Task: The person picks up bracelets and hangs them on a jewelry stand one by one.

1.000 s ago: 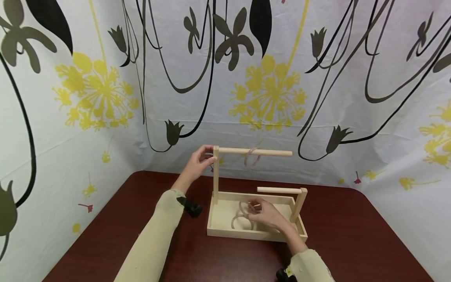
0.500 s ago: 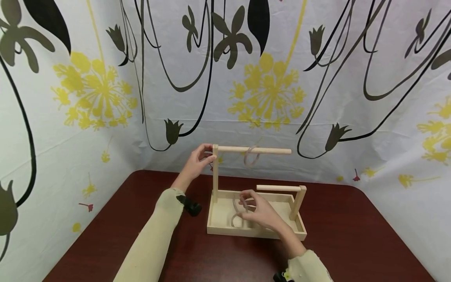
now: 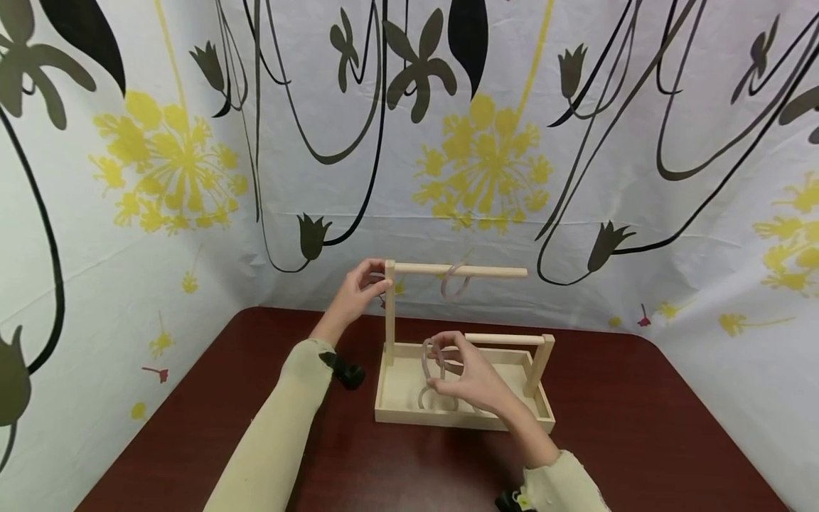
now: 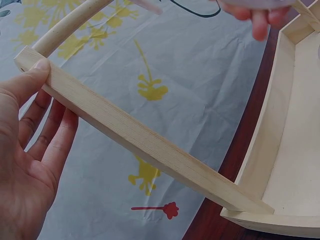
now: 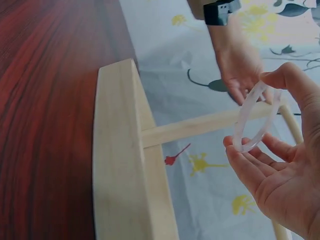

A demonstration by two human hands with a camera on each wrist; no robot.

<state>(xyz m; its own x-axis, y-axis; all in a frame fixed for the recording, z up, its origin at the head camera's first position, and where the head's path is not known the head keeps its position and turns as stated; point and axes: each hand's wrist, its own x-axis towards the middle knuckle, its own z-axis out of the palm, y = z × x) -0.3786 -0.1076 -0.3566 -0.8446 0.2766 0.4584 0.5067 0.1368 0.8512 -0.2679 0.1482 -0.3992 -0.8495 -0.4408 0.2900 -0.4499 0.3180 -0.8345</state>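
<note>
My left hand (image 3: 354, 293) pinches the top of the tall post (image 4: 125, 127) of a wooden bangle stand, thumb in front and fingers behind. From that post a long upper rod (image 3: 495, 272) runs right, with one pale translucent bangle (image 3: 443, 287) hanging on it. My right hand (image 3: 472, 375) holds another translucent bangle (image 5: 243, 120) between thumb and fingertips, raised over the stand's tray (image 3: 441, 417). In the right wrist view, the held bangle overlaps the tall post. Behind the right hand, a further bangle (image 3: 421, 399) lies in the tray, partly hidden.
A shorter post (image 3: 539, 366) with a lower rod (image 3: 508, 340) rises at the tray's right end. The stand sits on a dark red-brown table (image 3: 358, 462). A patterned cloth (image 3: 358, 178) hangs behind and at both sides.
My right hand has lifted a bangle from the tray, moving up and slightly left. The left hand keeps its grip on the post. The bangle on the upper rod stays put.
</note>
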